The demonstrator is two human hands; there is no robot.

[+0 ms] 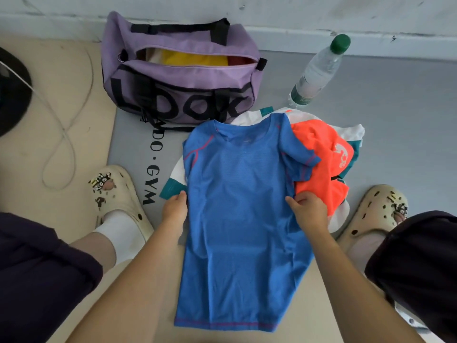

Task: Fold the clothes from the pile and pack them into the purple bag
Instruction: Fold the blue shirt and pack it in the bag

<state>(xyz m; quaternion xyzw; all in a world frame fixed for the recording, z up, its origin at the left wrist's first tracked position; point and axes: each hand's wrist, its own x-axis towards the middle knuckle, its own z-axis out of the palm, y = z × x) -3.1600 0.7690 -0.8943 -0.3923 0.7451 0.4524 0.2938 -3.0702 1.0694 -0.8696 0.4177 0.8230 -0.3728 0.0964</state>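
While both forearms reach forward over the floor, the left hand (174, 209) rests at the left edge of the blue shirt (237, 219), its fingers curled onto the hem of the side seam and seeming to pinch it. The right hand (309, 212) pinches the shirt's right edge just below the sleeve. The shirt lies flat, front up, with its collar toward the purple bag (180, 78). Under and beside its right shoulder sits the pile (329, 167): an orange garment over white and teal ones. The bag stands against the wall at the far edge of the grey mat (395, 120), its zip open, yellow and red cloth inside. A water bottle (319, 70) leans just right of it.
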